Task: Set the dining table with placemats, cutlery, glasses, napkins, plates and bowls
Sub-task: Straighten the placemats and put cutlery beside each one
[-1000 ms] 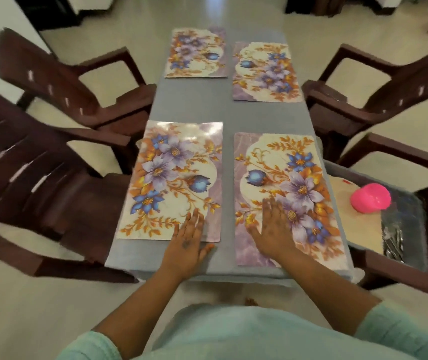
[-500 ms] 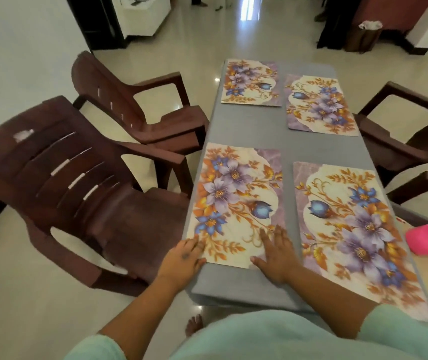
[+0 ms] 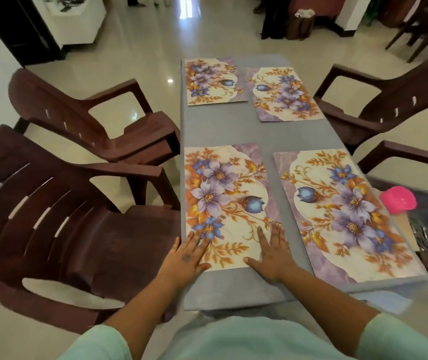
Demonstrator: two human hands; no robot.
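Head view showed me a pink bowl beside cutlery on the right chair; both my hands, left hand and right hand, lay flat, fingers straight, on the near-left placemat at its near edge.

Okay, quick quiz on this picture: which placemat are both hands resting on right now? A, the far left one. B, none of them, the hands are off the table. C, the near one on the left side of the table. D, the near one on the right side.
C: the left hand and right hand both lie flat with straight fingers on the near edge of the near left placemat; the near right placemat is untouched.
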